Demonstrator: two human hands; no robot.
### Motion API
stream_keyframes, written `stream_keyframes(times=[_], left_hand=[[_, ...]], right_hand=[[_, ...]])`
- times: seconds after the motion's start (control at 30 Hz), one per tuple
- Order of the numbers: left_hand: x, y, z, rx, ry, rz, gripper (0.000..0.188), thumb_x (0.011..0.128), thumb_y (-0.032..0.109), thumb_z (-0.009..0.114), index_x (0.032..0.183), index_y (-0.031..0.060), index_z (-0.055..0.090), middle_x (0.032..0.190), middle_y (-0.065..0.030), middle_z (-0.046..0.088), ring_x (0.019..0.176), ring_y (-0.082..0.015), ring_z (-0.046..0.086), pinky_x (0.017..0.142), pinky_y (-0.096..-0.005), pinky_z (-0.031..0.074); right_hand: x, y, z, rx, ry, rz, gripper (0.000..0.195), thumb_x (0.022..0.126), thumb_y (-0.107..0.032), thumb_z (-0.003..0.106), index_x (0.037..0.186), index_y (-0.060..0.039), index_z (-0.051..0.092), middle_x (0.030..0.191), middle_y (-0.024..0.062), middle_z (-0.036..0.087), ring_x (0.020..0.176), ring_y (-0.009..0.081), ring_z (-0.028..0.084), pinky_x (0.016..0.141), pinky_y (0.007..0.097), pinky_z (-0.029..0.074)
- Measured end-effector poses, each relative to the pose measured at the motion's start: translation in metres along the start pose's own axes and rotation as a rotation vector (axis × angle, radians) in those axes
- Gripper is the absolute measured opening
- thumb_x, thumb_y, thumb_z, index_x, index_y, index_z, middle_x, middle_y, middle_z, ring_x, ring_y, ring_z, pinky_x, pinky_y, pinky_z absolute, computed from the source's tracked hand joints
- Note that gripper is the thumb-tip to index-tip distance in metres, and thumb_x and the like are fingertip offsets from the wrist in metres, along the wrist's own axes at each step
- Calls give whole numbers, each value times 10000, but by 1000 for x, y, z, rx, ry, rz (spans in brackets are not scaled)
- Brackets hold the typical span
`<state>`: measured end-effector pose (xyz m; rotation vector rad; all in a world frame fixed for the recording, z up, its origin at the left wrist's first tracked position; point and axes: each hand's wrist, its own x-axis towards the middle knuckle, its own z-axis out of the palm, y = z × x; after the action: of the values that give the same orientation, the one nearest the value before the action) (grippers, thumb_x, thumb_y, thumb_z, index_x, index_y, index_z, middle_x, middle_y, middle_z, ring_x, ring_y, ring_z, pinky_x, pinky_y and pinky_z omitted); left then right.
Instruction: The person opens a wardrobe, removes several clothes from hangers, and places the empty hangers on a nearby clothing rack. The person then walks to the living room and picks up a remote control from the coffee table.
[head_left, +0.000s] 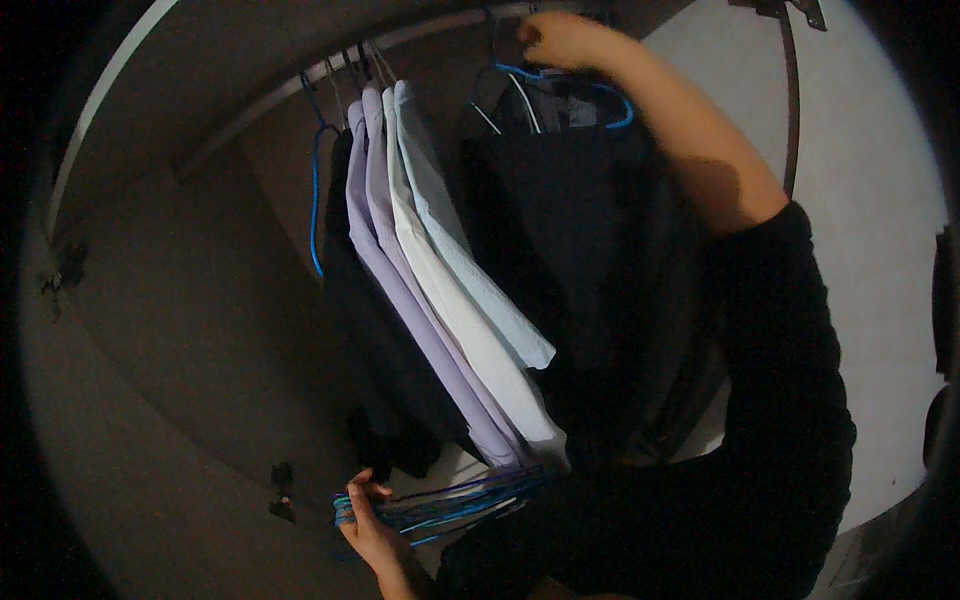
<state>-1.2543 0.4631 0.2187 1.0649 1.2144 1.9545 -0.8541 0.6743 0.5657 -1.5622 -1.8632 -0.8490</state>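
Low in the view, my left hand (367, 521) is closed around a bundle of thin wire clothes hangers (457, 506), mostly blue and dark. The bundle reaches right, below the shirt hems. My right hand (559, 41) is raised to the hanging rail (262, 105), its fingers curled beside the hooks. What it grips there is hidden. Just under it is a blue hanger (619, 94) above dark garments (577, 225). Left of these hang two lilac shirts (401, 300), a white shirt (465, 330) and a pale blue shirt (480, 277).
A bare blue hanger (315, 202) hangs at the left end of the row, next to a dark garment (360, 337). Metal hinges (281, 491) show on the dark panel (172, 337) at left. A pale tiled surface (862, 300) lies at right.
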Motion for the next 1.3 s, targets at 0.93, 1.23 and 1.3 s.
stream_keyframes(times=[0.93,1.23,1.3], left_hand=[[21,-38,-31,-62,-47,-14,299,934,249,520,944,-27,632,729,-70,597,694,-131,540,669,-259,397],[21,-34,-26,-37,-90,43,301,941,239,505,959,-37,625,730,-77,595,699,-136,539,721,-269,400],[24,-37,-24,-27,-103,10,301,941,237,501,959,-36,625,722,-70,588,700,-137,541,714,-268,407]], right_hand=[[43,-103,131,5,-98,-37,483,727,2,574,1196,-112,556,1062,165,637,980,346,603,807,408,493],[-6,-18,58,504,-328,-39,442,828,-313,577,1212,-94,563,1139,156,597,1007,266,567,851,381,454],[-13,-17,61,538,-309,-46,440,827,-313,579,1213,-102,560,1128,154,602,996,264,569,841,379,456]])
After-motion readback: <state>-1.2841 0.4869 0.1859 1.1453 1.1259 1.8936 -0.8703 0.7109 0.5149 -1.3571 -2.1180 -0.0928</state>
